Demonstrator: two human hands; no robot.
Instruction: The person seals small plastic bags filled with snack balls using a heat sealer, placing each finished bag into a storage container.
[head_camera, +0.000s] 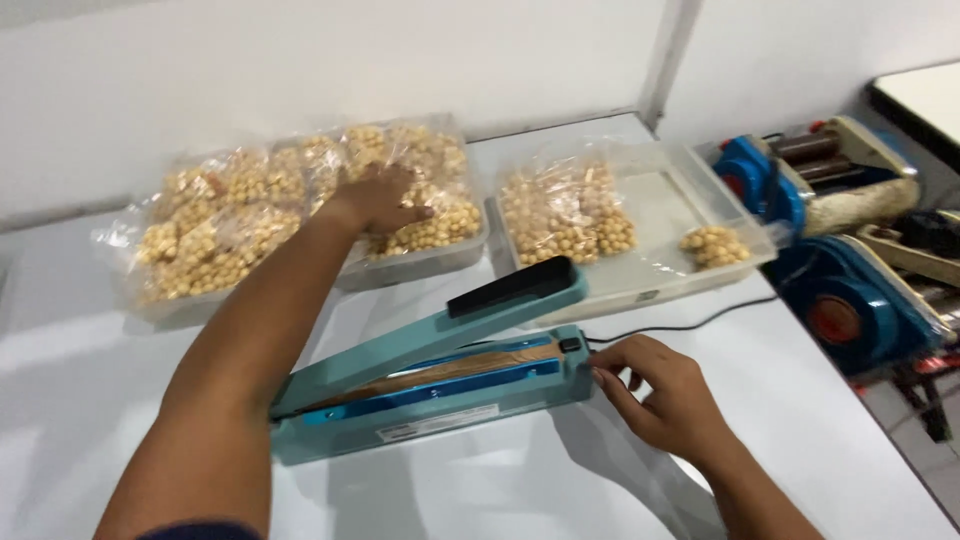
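Head view shows the left hand (378, 200) spread flat on sealed bags of yellow snack balls (300, 205) heaped in a clear tray (420, 265) at the back of the white table (100, 400); it presses on them and grips nothing yet. To do this well, the fingers should close on 1 bag by its plastic, not crush the contents. The right hand (655, 395) rests loosely open against the end of the blue heat sealer (430, 385), whose arm stands raised. A 2nd tray (690, 195) with fewer bags sits just right.
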